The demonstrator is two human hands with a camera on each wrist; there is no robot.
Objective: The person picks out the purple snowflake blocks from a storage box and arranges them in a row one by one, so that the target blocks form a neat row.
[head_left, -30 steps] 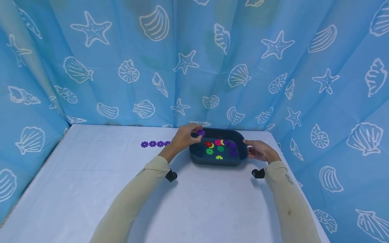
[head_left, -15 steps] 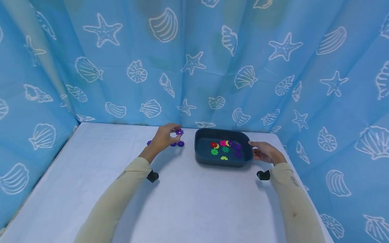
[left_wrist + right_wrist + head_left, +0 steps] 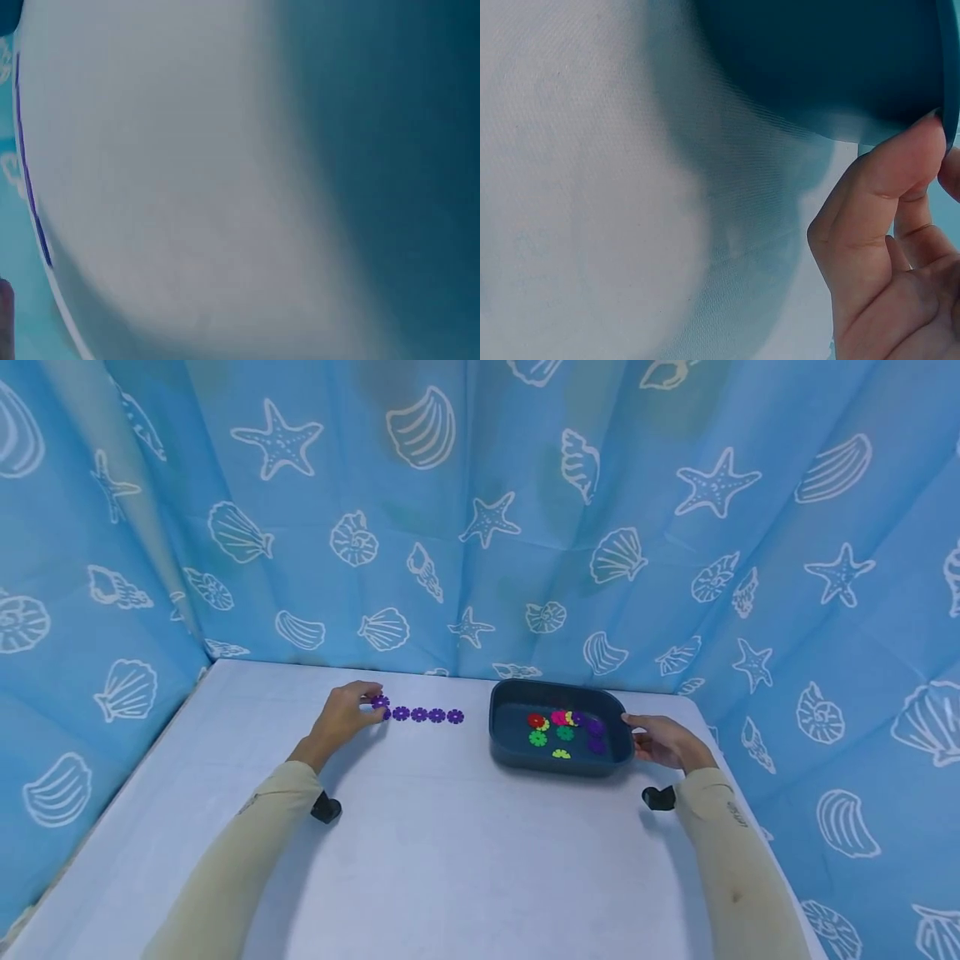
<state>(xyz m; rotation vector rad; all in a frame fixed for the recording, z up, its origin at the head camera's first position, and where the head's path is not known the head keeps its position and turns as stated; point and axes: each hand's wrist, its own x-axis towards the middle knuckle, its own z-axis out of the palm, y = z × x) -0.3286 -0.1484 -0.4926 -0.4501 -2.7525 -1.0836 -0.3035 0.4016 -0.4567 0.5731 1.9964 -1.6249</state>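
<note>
My left hand point(image 3: 347, 714) pinches a purple flower-shaped disc point(image 3: 381, 701) between thumb and fingers, over the left end of a row of matching discs point(image 3: 419, 714) on the table. The end disc of that row is partly hidden by the thumb. In the left wrist view the row point(image 3: 28, 172) shows edge-on as a thin purple line. At the right, my right hand point(image 3: 663, 739) grips the rim of a dark blue-grey tub point(image 3: 555, 767); the right wrist view shows thumb and fingers curled at the tub's edge point(image 3: 949, 75).
Inside the tub lie loose flower discs: red point(image 3: 536, 720), green point(image 3: 537, 738), yellow point(image 3: 561, 754), pink and purple point(image 3: 596, 745). A white cloth point(image 3: 480, 852) covers the table. Behind it hangs a blue curtain point(image 3: 435, 585) printed with shells and starfish.
Holding the purple disc, my left hand has moved left from above the tub, past the row, to its left end. The right hand has kept its grip on the tub.
</note>
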